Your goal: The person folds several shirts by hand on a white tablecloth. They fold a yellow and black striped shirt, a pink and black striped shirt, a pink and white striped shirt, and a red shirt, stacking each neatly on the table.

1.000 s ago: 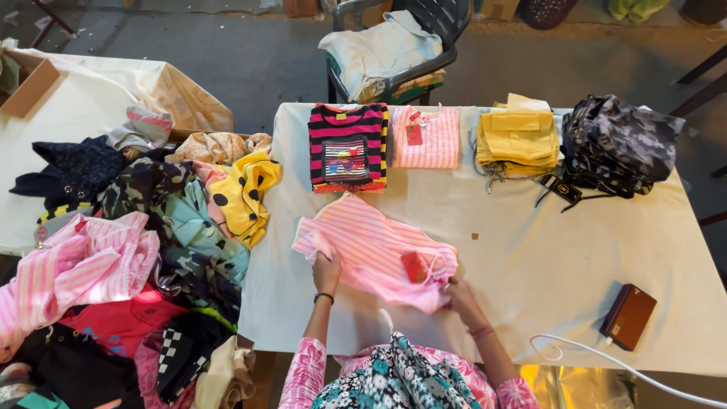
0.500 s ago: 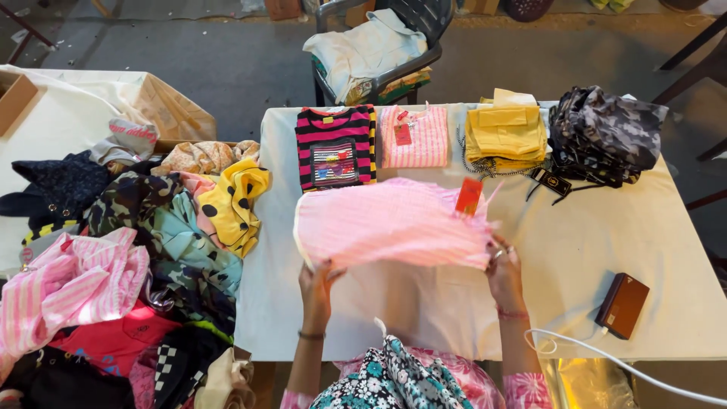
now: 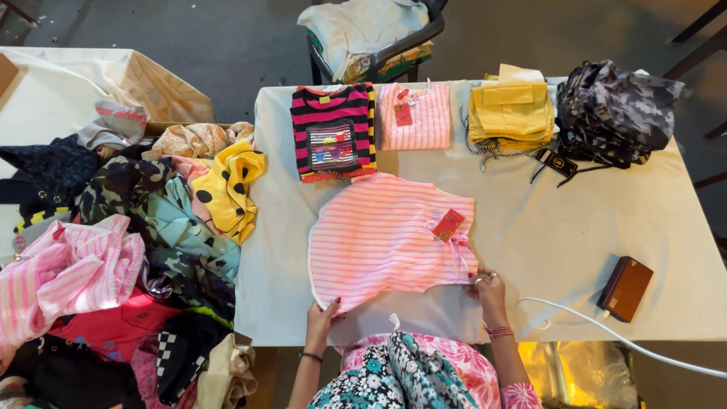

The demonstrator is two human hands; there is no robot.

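Your left hand pinches the near left corner of the pink striped top, and your right hand grips its near right corner. The top lies spread flat on the table just beyond both hands, with a red tag near its far right edge, above your right hand. Farther out from your hands sit folded piles: a dark striped shirt, a pink pile, a yellow pile and a camouflage pile. Right of your right hand lie a brown wallet and a white cable. Left of your left hand, a heap of loose clothes lies off the table edge.
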